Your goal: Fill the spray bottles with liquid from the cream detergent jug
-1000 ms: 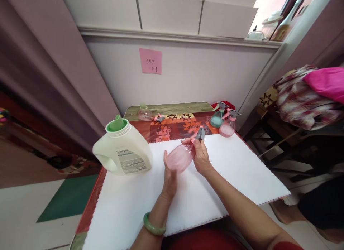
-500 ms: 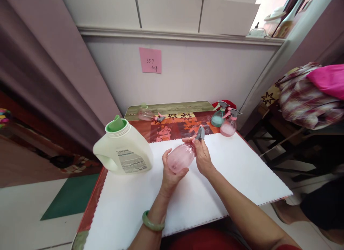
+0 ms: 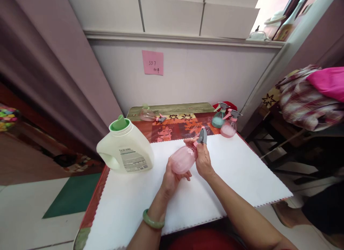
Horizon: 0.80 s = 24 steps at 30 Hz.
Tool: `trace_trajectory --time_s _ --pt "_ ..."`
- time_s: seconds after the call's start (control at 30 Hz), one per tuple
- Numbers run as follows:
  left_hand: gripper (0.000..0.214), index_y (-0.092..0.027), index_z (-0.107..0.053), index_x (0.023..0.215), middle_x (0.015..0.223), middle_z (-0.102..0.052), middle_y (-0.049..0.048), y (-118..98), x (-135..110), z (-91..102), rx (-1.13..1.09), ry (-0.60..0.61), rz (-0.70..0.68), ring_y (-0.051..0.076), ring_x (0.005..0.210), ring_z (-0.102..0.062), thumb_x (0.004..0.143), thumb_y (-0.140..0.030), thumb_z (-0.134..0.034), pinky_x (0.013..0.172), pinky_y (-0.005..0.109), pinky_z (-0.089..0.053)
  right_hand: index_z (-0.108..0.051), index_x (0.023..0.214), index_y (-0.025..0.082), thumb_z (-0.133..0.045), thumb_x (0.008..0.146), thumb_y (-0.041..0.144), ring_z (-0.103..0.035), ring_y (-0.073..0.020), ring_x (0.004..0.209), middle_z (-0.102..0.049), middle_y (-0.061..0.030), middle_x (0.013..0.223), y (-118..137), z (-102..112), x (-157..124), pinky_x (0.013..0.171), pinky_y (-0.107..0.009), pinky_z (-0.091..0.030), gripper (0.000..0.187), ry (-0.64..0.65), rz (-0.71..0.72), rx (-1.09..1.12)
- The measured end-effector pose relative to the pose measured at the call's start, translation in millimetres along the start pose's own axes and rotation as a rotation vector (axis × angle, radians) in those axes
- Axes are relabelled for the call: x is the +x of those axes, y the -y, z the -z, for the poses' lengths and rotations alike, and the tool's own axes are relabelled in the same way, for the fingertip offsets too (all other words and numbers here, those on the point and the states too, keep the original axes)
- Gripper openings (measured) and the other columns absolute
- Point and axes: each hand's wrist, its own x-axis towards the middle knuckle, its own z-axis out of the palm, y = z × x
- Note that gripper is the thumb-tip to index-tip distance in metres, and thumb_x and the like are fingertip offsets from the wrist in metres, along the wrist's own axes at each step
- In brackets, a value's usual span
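A pink spray bottle with a grey and pink trigger head is held tilted above the white mat. Around its rounded base curls my left hand, palm up, with a green bangle on the wrist. My right hand grips the neck, just under the spray head. Left of both hands stands a large white detergent jug with a green pouring spout.
Two more spray bottles, one green and one pink, stand at the back right. Another spray bottle lies on its side at the back left. A pink note is stuck on the wall behind.
My left hand has shifted its hold on the bottle's base, its fingers now passing underneath. My right hand stays at the neck. The view has moved slightly.
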Motion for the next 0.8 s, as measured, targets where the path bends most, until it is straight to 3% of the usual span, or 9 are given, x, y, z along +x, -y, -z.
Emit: trace_trajectory --time_s 0.07,0.2,0.3,0.43,0.57,0.67,0.73,0.8 --pt "0.078 -0.004 -0.065 0.117 0.059 -0.067 0.0108 -1 0 3.1 -0.028 0.003 0.026 0.019 0.055 -0.062 0.091 -0.073 -0.039 0.053 0.029 -0.048 -0.059 0.114 0.027 -0.045 0.101 0.053 -0.065 -0.0224 0.107 -0.070 -0.0069 0.115 -2 3 -1 0.099 -0.045 -0.049 0.032 0.016 -0.010 0.005" --pt "0.076 -0.009 -0.066 0.115 0.069 -0.071 0.0112 -2 0 9.0 -0.052 0.021 0.086 0.015 0.047 -0.059 0.084 -0.077 -0.049 0.043 0.024 -0.041 -0.060 0.114 0.029 -0.046 0.100 0.055 -0.063 -0.0225 0.116 -0.070 -0.0054 0.120 -4 6 2 0.109 -0.046 -0.043 0.033 0.044 -0.028 0.057" --pt "0.087 -0.008 -0.066 0.115 0.072 -0.072 0.0137 -5 -1 11.0 -0.046 0.056 0.155 0.012 0.038 -0.054 0.080 -0.084 -0.042 0.033 0.022 -0.030 -0.062 0.115 0.029 -0.047 0.099 0.057 -0.061 -0.0226 0.121 -0.069 -0.0052 0.125 -5 5 3 0.114 -0.046 -0.038 0.035 0.045 -0.078 0.095" --pt "0.092 -0.008 -0.067 0.112 0.072 -0.071 0.0143 -6 -2 11.8 -0.005 0.070 0.167 0.010 0.034 -0.048 0.077 -0.088 -0.038 0.031 0.022 -0.022 -0.063 0.117 0.027 -0.049 0.097 0.060 -0.061 -0.0236 0.121 -0.068 -0.0069 0.130 -6 2 3 0.110 -0.045 -0.042 0.041 0.009 -0.144 0.141" --pt "0.082 -0.009 -0.069 0.102 0.062 -0.066 0.0090 -2 -3 11.2 0.084 0.040 0.060 0.009 0.037 -0.044 0.075 -0.084 -0.050 0.036 0.023 -0.025 -0.063 0.113 0.025 -0.050 0.096 0.060 -0.065 -0.0231 0.113 -0.072 -0.0072 0.122 -5 -3 5 0.104 -0.042 -0.046 0.042 -0.037 -0.160 0.142" --pt "0.075 -0.012 -0.065 0.113 0.060 -0.063 0.0040 2 -1 11.0 0.176 -0.015 -0.065 0.011 0.043 -0.046 0.070 -0.073 -0.068 0.042 0.025 -0.033 -0.062 0.109 0.024 -0.049 0.096 0.060 -0.066 -0.0230 0.109 -0.075 -0.0064 0.112 -5 -8 9 0.102 -0.041 -0.045 0.040 -0.067 -0.151 0.127" --pt "0.081 -0.017 -0.060 0.122 0.079 -0.069 0.0060 5 2 11.9 0.235 -0.086 -0.177 0.016 0.059 -0.058 0.059 -0.061 -0.084 0.053 0.029 -0.045 -0.061 0.107 0.024 -0.050 0.096 0.060 -0.066 -0.0220 0.107 -0.076 -0.0052 0.108 -5 -10 11 0.100 -0.040 -0.045 0.039 -0.094 -0.155 0.118" --pt "0.091 -0.022 -0.055 0.123 0.108 -0.068 0.0088 8 5 13.7 0.292 -0.177 -0.289 0.024 0.089 -0.064 0.045 -0.045 -0.095 0.075 0.035 -0.053 -0.060 0.104 0.025 -0.051 0.095 0.059 -0.067 -0.0208 0.102 -0.076 -0.0042 0.105 -5 -12 11 0.094 -0.038 -0.048 0.036 -0.122 -0.168 0.116"
